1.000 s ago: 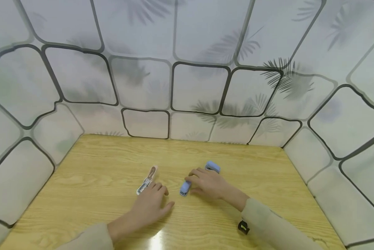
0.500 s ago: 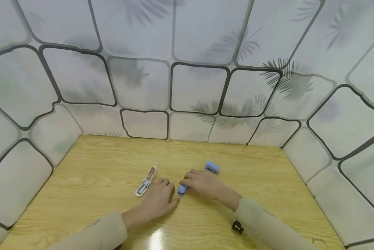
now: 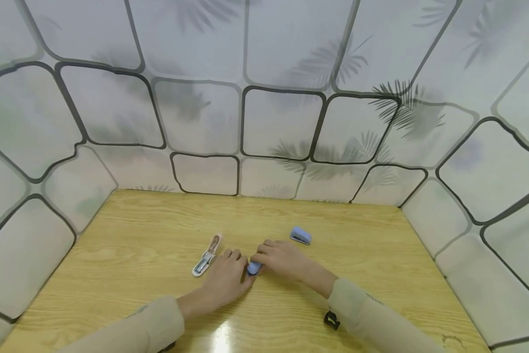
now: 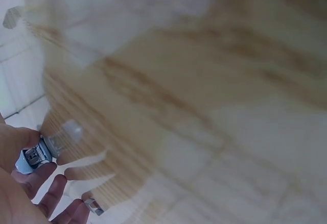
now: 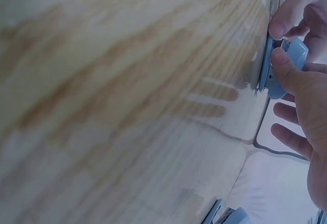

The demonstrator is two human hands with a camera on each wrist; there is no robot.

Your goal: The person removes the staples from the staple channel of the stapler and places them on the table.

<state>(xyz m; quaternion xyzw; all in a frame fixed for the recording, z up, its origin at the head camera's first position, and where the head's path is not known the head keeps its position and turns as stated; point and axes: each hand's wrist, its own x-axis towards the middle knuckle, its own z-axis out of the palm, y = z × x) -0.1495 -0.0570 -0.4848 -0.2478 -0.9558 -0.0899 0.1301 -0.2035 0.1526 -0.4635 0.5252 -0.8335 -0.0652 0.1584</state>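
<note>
A small blue stapler [image 3: 254,268] stands on the wooden table between my two hands. My right hand [image 3: 284,260] holds it from the right; in the right wrist view the thumb [image 5: 286,71] lies along its side, with two fingers stretched out beyond. From the left, my left hand [image 3: 224,278] pinches the stapler's near end between thumb and forefinger, as the left wrist view shows around the stapler [image 4: 36,157]. Just left of that hand lies a white and pinkish stapler [image 3: 207,256], spread open. Its far end points away from me.
A second blue stapler [image 3: 301,236] lies behind my right hand, further back on the wooden table [image 3: 158,220]. A patterned cloth wall [image 3: 282,127] closes off the back and both sides. A small black device [image 3: 331,320] hangs under the right cuff.
My right hand has slid the blue stapler slightly left. My left hand has moved right, away from the white stapler, and now grips the blue stapler's near end. The other staplers stay put.
</note>
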